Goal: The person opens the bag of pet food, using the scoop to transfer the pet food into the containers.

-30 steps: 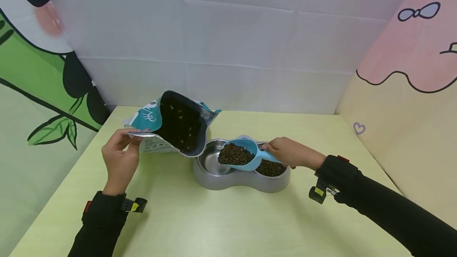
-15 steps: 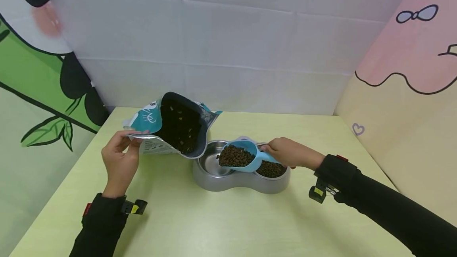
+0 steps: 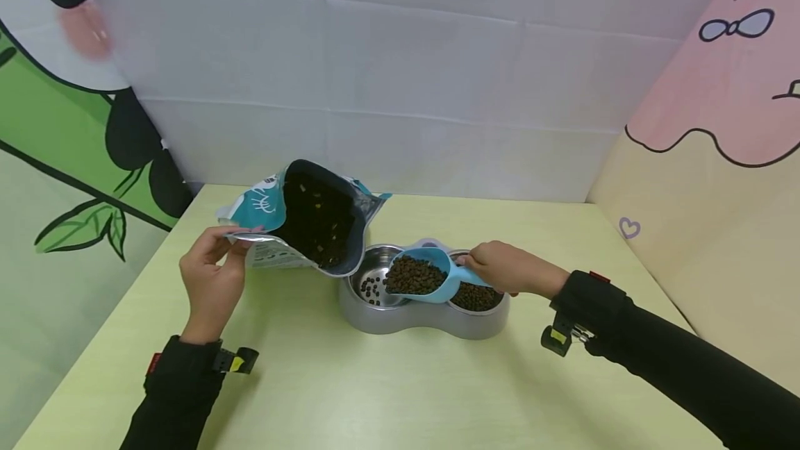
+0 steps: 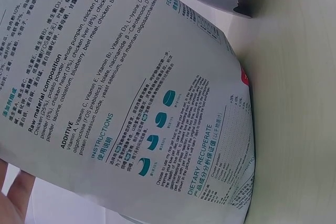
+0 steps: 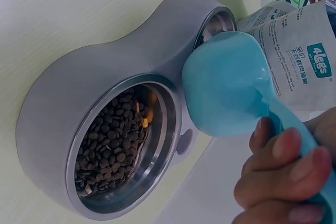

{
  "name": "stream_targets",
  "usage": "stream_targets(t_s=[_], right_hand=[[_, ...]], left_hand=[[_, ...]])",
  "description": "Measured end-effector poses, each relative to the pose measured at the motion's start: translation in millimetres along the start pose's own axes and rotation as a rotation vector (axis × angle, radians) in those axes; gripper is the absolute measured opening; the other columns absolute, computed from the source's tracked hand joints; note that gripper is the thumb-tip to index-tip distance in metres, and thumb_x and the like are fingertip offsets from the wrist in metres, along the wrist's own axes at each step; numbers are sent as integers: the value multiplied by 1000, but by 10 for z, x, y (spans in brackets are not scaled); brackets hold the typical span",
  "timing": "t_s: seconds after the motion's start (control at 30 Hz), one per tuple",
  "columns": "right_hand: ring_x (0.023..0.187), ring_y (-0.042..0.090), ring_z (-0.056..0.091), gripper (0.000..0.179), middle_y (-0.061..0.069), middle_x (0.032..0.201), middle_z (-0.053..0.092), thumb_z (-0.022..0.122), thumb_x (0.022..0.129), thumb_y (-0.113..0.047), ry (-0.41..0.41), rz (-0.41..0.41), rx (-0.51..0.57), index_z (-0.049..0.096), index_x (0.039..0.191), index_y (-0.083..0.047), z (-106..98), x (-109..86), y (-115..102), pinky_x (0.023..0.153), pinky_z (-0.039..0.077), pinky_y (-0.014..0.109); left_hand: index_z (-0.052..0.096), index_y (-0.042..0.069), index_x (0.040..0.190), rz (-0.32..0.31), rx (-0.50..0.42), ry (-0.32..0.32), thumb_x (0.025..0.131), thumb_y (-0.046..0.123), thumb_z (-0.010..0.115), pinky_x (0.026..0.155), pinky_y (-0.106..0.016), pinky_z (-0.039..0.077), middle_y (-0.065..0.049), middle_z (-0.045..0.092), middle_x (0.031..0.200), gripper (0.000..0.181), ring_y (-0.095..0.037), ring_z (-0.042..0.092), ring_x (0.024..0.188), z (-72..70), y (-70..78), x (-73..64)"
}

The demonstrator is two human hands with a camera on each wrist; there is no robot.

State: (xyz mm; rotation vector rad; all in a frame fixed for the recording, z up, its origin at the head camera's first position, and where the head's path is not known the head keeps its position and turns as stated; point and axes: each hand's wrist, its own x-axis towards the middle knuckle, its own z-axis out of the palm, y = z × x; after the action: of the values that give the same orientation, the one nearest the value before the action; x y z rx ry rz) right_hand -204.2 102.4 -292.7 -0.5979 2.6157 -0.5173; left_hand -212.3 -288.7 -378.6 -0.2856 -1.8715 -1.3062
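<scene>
My left hand [image 3: 212, 276] pinches the rim of an open pet food bag [image 3: 259, 207], whose dark mouth faces me with bits of kibble inside. Printed text covers the bag's back in the left wrist view. In my right hand [image 3: 509, 268] is the handle of a blue scoop [image 3: 440, 289], heaped with brown kibble [image 3: 414, 275]. The scoop hangs over a grey double pet bowl [image 3: 406, 321], tipped slightly toward its left steel dish [image 3: 357, 283], where several loose pieces lie. The right dish [image 5: 173, 124] holds a pile of kibble [image 5: 113, 145].
The pale wooden table [image 3: 375, 394] carries the bowl and bag. A white cloth backdrop [image 3: 412, 75] rises behind it, with a panda print on the left and a pink cartoon print [image 3: 719, 89] on the right.
Several kibble pieces have dropped from the scoop into the left dish, which was bare a second ago. Both hands, the bag and the scoop are almost where they were.
</scene>
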Motion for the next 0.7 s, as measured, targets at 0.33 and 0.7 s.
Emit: stream_targets(t_s=[0.33,0.7], right_hand=[[38,11,37,39,-4,54,27,31,106,-17,-5,24,-23,38,68,-15,-15,23,-1,52,40,27],[39,11,38,38,-3,56,31,34,106,-22,-18,41,-39,42,70,-14,-53,21,-21,50,40,27]], left_hand=[[62,-11,97,1,0,1,85,-14,62,87,-14,46,-26,67,95,13,8,60,95,-6,18,2],[62,-11,97,11,-9,3,84,-15,62,87,-14,46,-26,67,94,14,7,61,95,-6,14,7]])
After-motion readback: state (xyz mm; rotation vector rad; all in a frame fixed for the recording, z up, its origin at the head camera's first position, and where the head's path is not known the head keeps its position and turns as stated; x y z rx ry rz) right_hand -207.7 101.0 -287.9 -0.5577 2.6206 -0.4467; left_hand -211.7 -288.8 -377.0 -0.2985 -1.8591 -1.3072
